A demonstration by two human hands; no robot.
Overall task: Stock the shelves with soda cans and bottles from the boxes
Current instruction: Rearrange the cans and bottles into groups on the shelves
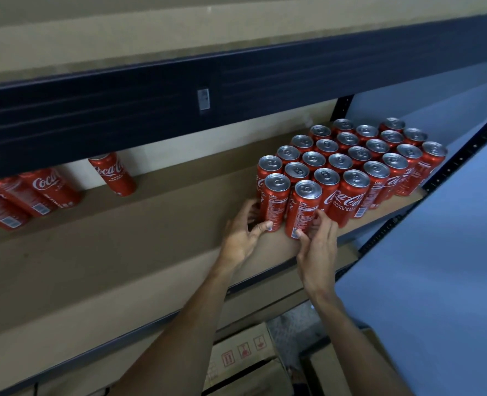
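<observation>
On the middle shelf, a packed can block of red Coca-Cola cans stands upright, silver tops up, toward the right end; both hands work at the block's near-left corner; left hand grips the left corner can low down, thumb on its front, fingers curled round the far side; right hand grips the right corner can near its base, thumb and fingers pinching either side; both cans upright, bases on or just at the shelf board, touching each other and the block's front row.

Well left of the block: a lone can and a left cluster of more cans, partly hidden under the dark upper beam; below the block, cardboard boxes on the floor.

Step in hand, as I judge it: placing — seating two cans to extend the block leftward; plenty of bare shelf left of the block, so stocking looks far from done.

Next move calls for nudging both flush with the rows, letting go without tipping the slim cans, then reaching down to the boxes for more.
</observation>
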